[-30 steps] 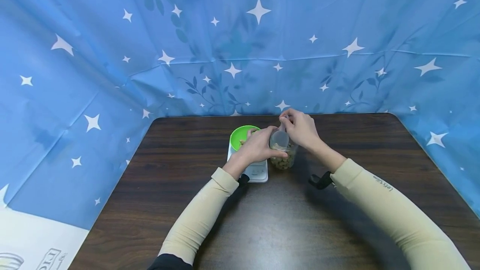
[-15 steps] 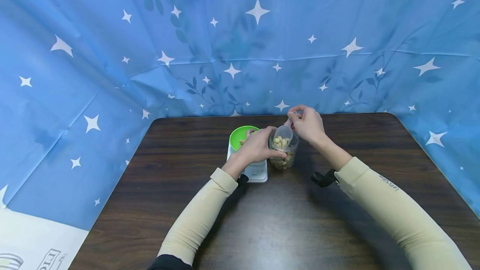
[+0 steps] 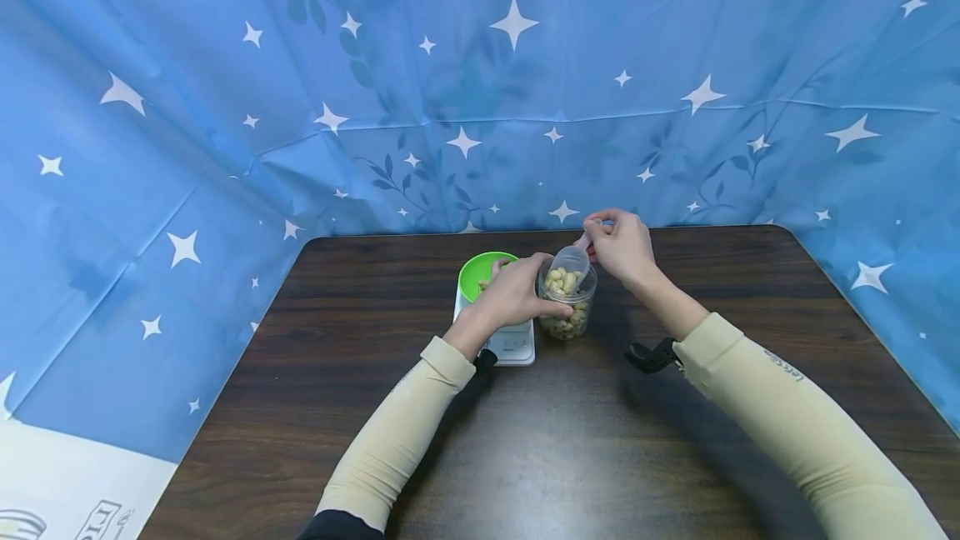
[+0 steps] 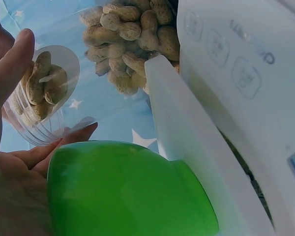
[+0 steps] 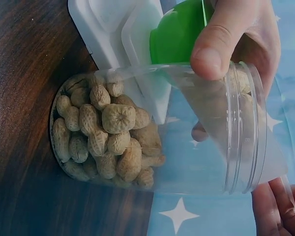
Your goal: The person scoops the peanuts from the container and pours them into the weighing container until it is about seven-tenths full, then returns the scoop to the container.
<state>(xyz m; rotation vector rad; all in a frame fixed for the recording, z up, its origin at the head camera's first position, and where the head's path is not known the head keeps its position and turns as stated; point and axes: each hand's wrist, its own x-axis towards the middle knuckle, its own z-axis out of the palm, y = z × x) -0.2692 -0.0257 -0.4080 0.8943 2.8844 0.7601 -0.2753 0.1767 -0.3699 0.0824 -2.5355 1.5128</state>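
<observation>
My left hand point(image 3: 513, 290) grips a clear plastic jar point(image 3: 566, 323) near its threaded mouth. In the right wrist view, unshelled peanuts point(image 5: 108, 132) fill about the lower half of the jar, and the left thumb presses its wall. My right hand point(image 3: 622, 250) pinches the pale pink handle of a translucent scoop point(image 3: 573, 260) from above. The scoop is tilted in the jar's mouth and bears several peanuts, plain in the left wrist view. Left of the jar, a green bowl point(image 3: 474, 275) with some peanuts in it sits on a white kitchen scale point(image 3: 514, 350), partly hidden by my left hand.
Everything stands toward the far edge of a dark wooden table point(image 3: 360, 340). Behind it hangs a blue cloth point(image 3: 420, 73) with white stars. A white printed sheet point(image 3: 67, 482) shows at the lower left.
My right hand has shifted right and slightly up, drawing the scoop upward and tilting it. Peanuts now show in the scoop. My left hand and the jar have stayed in place.
</observation>
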